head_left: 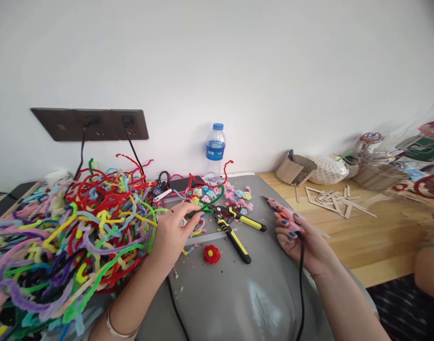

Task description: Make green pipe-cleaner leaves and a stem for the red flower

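My left hand (174,229) pinches a dark green pipe cleaner (217,195) between thumb and fingers; its bent free end points up and right. In my right hand (305,244) is a pink hot glue gun (287,218), its dark nozzle aimed up and left, apart from the pipe cleaner. A black cord hangs from its rear. Yellow-and-black pliers (234,232) lie with handles spread, their jaws close to my left fingertips. A red pipe-cleaner flower (212,254) with a yellow centre rests on the grey surface (231,298) between my hands.
A large heap of coloured pipe cleaners (96,237) covers the left side. Small pastel flowers (238,194) lie before a water bottle (216,149) at the wall. Wooden sticks (339,199) and a stick-sided container (295,168) are right, where another person's arm (429,265) shows.
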The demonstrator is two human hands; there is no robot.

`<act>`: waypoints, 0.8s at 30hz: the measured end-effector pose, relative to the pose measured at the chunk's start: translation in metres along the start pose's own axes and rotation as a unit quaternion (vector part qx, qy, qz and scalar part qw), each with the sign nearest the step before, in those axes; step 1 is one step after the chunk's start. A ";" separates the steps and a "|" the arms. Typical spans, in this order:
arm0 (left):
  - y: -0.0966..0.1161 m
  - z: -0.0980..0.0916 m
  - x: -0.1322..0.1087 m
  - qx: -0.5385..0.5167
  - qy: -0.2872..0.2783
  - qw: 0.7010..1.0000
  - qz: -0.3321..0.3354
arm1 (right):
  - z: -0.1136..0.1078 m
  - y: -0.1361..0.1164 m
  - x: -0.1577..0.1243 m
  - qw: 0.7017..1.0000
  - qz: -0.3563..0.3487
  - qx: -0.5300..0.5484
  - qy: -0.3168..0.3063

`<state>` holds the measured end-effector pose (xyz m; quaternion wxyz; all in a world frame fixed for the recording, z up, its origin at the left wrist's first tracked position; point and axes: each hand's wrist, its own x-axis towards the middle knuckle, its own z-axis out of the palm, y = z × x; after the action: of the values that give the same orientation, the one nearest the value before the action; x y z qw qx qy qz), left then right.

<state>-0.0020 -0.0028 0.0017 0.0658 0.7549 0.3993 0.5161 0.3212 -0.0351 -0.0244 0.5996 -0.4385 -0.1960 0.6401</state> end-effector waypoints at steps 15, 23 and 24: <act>-0.003 0.003 -0.002 -0.007 -0.008 1.000 -0.022 | 0.006 -0.024 -0.051 0.845 -0.075 -0.529 -0.030; -0.004 0.004 0.000 -0.084 -0.054 0.992 -0.075 | 0.119 -0.022 -0.025 0.650 -0.456 -0.571 -0.209; -0.004 0.004 0.000 -0.102 -0.059 0.989 -0.093 | 0.128 -0.020 -0.016 0.629 -0.458 -0.579 -0.243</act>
<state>-0.0011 0.0012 -0.0019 0.2135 0.7330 0.4079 0.5007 0.2296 -0.0113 0.0653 0.3694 -0.3777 -0.8404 0.1209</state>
